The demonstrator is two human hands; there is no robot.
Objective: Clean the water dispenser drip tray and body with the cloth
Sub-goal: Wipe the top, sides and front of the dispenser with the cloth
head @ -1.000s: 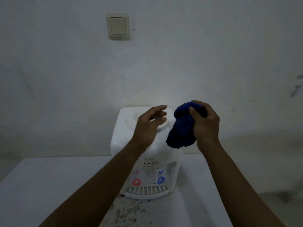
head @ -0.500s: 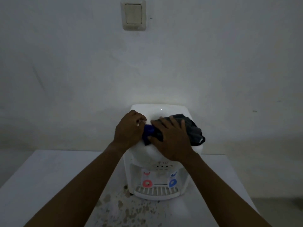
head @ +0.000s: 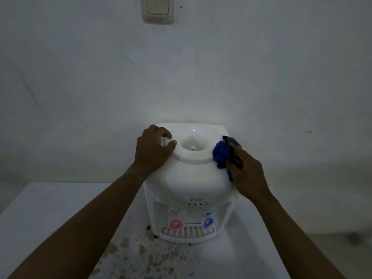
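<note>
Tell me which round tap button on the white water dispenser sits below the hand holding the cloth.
The blue round tap button, on the right under the right hand holding the blue cloth; the red one sits left.

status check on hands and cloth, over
Left hand grips dispenser top rim. Right hand holds cloth against its upper right side. Both hands away from drip tray. Nothing blocking.
</note>
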